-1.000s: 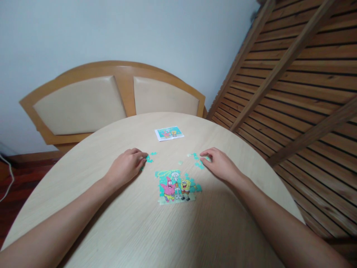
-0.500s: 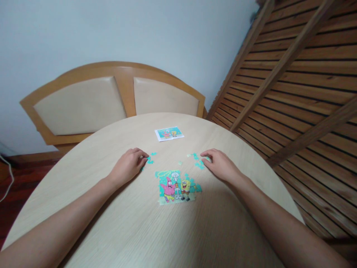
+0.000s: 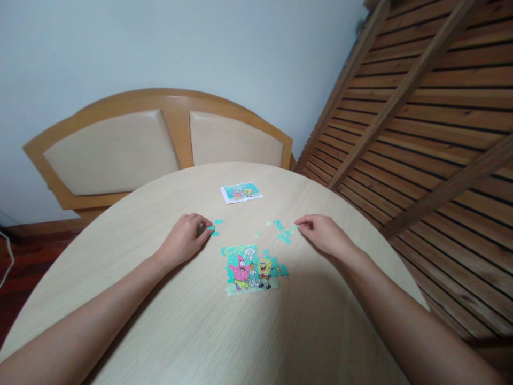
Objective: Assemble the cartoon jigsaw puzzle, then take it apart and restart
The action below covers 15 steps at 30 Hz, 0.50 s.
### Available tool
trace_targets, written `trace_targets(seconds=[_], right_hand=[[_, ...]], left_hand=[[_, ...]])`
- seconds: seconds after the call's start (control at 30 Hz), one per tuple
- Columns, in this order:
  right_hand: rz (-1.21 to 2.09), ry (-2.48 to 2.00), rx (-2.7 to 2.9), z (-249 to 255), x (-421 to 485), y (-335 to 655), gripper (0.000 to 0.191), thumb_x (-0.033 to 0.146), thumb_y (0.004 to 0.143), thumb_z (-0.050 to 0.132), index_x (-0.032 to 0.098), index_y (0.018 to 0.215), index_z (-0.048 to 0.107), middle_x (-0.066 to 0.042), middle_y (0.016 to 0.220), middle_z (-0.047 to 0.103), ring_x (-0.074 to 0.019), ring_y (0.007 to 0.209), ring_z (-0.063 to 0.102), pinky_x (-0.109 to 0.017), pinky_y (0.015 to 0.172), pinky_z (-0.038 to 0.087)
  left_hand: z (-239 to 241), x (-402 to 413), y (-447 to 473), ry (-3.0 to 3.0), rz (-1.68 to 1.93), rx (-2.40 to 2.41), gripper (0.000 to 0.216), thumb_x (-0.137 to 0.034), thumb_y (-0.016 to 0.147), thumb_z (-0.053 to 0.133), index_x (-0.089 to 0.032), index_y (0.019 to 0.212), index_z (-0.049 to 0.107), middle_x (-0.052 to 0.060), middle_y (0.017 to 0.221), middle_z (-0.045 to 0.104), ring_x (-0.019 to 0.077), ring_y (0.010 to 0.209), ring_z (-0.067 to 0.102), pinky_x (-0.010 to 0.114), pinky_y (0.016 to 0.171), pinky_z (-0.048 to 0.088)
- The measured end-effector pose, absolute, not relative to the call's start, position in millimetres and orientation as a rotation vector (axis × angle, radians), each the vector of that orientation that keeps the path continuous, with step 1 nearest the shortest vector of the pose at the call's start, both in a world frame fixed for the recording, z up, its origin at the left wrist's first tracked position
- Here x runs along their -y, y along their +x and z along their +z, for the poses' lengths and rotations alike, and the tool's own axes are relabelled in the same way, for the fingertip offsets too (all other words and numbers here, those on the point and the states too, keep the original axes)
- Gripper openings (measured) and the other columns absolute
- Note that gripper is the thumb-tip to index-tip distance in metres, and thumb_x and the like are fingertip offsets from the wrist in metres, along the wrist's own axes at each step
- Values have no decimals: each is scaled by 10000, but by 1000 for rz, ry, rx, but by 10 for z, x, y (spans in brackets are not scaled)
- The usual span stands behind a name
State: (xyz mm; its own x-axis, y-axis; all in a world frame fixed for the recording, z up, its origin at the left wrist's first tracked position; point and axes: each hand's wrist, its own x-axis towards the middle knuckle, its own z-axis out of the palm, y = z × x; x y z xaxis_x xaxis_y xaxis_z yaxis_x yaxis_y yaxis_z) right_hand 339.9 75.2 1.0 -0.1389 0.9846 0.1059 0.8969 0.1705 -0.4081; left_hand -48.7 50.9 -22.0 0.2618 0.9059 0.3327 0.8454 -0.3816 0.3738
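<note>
A partly assembled jigsaw puzzle (image 3: 250,272) with cartoon figures lies flat on the table, its right side jagged. Left of centre, my left hand (image 3: 187,236) has thumb and forefinger closed on a turquoise puzzle piece (image 3: 212,228). Two more turquoise pieces (image 3: 218,221) lie close to those fingertips. Over on the right, my right hand (image 3: 323,233) is pinched at a pale green puzzle piece (image 3: 295,227), partly covered by the fingertips. Beside it spreads a small group of turquoise pieces (image 3: 284,237). A single pale piece (image 3: 257,234) rests above the puzzle.
Farther back on the round wooden table (image 3: 180,342) lies a picture card (image 3: 241,192) showing the same figures. Behind the table stands a padded wooden chair back or headboard (image 3: 176,128) against the wall. Wooden slats (image 3: 401,133) rise on the right.
My right hand's thumb and forefinger have come together at the pale green piece, slightly to the right. The turquoise piece at my left fingertips now shows more clearly. The view has shifted slightly.
</note>
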Motion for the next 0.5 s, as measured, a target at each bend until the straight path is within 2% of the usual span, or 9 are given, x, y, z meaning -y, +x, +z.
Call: trace_targets(seconds=[0.37,0.5], right_hand=[[326,-1738,2156,-6,-762,3410,264,189,918,568,174,1062,788,-94,1077,782,-239,943,713,-335,845,529],[319,-1757,2177,10,-756,3402,262,193,907,582,158,1072,783,-109,1044,780,-237,896,711,-332,818,529]], left_hand=[[-197,-485,-451,2348,772,-1668,240,-361,919,531,-191,1025,662,97,976,732,277,948,633,418,859,494],[-200,-482,-449,2358,776,-1659,231,-356,920,526,-196,1020,657,91,978,734,272,959,630,413,865,490]])
